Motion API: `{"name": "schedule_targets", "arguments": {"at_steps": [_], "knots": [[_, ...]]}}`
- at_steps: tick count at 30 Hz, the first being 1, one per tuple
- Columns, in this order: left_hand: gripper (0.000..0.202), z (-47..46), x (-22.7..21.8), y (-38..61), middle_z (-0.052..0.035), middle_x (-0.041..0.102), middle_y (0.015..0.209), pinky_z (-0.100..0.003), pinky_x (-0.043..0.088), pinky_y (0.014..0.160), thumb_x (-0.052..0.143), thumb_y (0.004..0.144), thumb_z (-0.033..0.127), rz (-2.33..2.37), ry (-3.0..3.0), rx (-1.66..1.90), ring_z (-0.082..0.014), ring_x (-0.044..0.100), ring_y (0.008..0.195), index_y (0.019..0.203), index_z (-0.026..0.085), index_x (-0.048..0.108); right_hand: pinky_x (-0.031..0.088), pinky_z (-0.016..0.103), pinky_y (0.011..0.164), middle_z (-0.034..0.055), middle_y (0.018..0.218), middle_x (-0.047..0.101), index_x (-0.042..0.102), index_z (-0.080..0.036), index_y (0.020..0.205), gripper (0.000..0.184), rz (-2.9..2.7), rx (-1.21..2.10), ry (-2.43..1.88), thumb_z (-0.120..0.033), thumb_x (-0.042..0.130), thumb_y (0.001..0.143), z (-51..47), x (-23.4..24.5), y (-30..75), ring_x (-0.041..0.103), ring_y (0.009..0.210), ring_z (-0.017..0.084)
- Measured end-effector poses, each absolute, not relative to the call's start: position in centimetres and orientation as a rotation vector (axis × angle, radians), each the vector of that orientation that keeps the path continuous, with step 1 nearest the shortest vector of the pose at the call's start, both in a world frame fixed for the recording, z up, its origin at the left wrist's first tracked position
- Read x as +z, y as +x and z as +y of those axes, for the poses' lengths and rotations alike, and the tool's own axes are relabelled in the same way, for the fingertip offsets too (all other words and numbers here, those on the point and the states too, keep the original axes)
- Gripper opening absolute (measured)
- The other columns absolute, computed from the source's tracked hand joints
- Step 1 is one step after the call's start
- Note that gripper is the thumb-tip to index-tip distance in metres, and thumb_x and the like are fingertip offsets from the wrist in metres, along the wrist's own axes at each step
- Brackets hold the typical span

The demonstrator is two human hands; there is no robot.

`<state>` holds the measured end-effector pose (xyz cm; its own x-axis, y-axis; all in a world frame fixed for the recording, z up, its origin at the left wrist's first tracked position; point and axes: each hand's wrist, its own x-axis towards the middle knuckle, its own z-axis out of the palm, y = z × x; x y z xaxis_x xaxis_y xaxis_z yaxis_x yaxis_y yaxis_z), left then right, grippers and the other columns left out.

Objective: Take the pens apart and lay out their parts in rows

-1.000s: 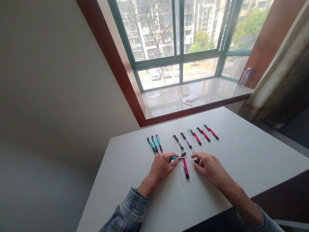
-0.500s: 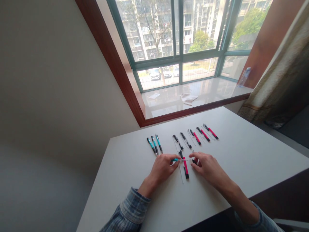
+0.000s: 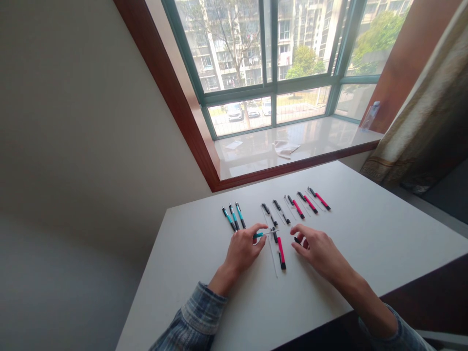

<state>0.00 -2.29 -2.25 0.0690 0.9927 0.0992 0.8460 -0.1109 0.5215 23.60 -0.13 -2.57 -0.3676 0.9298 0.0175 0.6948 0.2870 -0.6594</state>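
Note:
My left hand [image 3: 243, 249] pinches a teal pen barrel [image 3: 259, 235] with a thin refill sticking out to the right, held just above the white table [image 3: 383, 243]. My right hand [image 3: 317, 249] rests on the table with a small black pen part [image 3: 297, 240] at its fingertips. Between the hands lies a red and black pen [image 3: 281, 252] with a thin white refill [image 3: 272, 257] beside it. Three teal pens [image 3: 234, 217] lie in a row beyond my left hand.
Farther back on the table lie two rows of black pen parts [image 3: 276, 212] and three red pens [image 3: 309, 201]. A window sill [image 3: 292, 146] with a cloth runs behind the table. A curtain [image 3: 427, 117] hangs at right.
My left hand has lifted the teal barrel slightly up and to the left. My right hand has drawn a little away from it, with the fingers spread wider.

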Motion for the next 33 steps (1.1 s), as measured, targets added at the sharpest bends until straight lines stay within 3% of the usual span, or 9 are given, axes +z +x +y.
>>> {"name": "schedule_targets", "arguments": {"at_steps": [5, 9, 16, 33], "knots": [[0.024, -2.1, -2.5, -0.2, 0.0032, 0.062, 0.064, -0.025, 0.044, 0.064, 0.058, 0.092, 0.036, 1.88, 2.018, 0.626, -0.0159, 0.061, 0.061, 0.109, 0.028, 0.073, 0.048, 0.029, 0.072, 0.0032, 0.105, 0.07, 0.07, -0.027, 0.112, 0.026, -2.297, 0.645, -1.346, -0.024, 0.049, 0.098, 0.7, -1.1, 23.2, 0.066, 0.076, 0.016], [0.016, -2.0, -2.7, -0.2, 0.0043, 0.06, 0.065, -0.024, 0.044, 0.065, 0.06, 0.089, 0.037, 1.897, 1.967, 0.731, -0.0147, 0.058, 0.06, 0.097, 0.025, 0.067, 0.046, 0.026, 0.067, 0.0047, 0.104, 0.067, 0.072, -0.027, 0.113, 0.028, -2.453, 0.523, -1.276, -0.021, 0.046, 0.103, 2.6, 0.0, 22.1, 0.065, 0.076, 0.015], [0.013, -2.0, -2.2, -0.3, 0.0085, 0.044, 0.058, -0.022, 0.041, 0.062, 0.057, 0.089, 0.035, 1.861, 1.824, 0.899, -0.0124, 0.049, 0.054, 0.095, 0.024, 0.059, 0.045, 0.025, 0.072, 0.0076, 0.1, 0.065, 0.076, -0.027, 0.11, 0.033, -2.657, 0.383, -1.124, -0.017, 0.044, 0.105, 5.5, -0.7, 19.6, 0.063, 0.095, 0.02], [0.012, -1.9, -2.7, -0.5, 0.0071, 0.053, 0.06, -0.023, 0.041, 0.062, 0.056, 0.089, 0.034, 1.87, 1.864, 0.824, -0.0127, 0.052, 0.054, 0.094, 0.024, 0.061, 0.044, 0.025, 0.071, 0.0089, 0.102, 0.065, 0.075, -0.025, 0.11, 0.035, -2.683, 0.358, -1.109, -0.013, 0.043, 0.104, 5.7, -1.8, 19.2, 0.062, 0.095, 0.02]]}}
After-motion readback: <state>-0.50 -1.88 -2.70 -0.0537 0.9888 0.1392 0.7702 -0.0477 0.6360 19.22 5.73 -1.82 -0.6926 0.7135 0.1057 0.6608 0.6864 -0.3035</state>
